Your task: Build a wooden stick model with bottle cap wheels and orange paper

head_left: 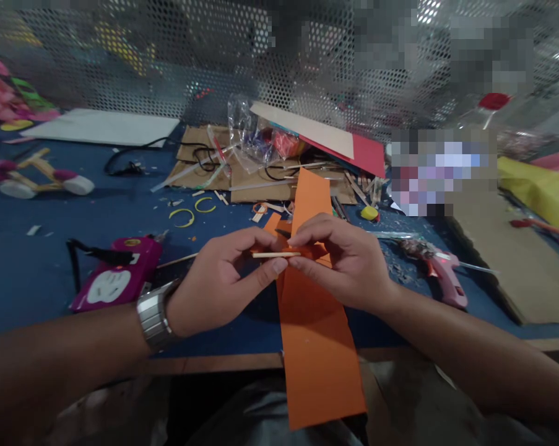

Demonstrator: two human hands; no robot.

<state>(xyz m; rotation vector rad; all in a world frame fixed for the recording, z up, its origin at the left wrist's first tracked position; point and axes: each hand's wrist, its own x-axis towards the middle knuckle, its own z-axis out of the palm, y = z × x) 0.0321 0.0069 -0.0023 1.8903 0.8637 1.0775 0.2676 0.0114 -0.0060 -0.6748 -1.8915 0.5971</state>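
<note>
My left hand (223,282), with a metal watch on its wrist, is closed on a thin wooden stick (272,254) held level. My right hand (346,266) is closed in a pinch at the stick's other end. A small orange paper piece (314,251) lies along the stick between the fingers; whether it is glued there I cannot tell. Beneath the hands, a long orange paper strip (320,347) runs over the table's front edge. A further orange paper part (312,195) stands up behind my right fingers.
A pink hot glue gun (449,279) lies to the right beside cardboard (525,266). On the left are a magenta box with a black cable (121,272) and a small wheeled stick model (38,173). Yellow rings (181,217), craft scraps and a perforated metal screen (190,62) are behind.
</note>
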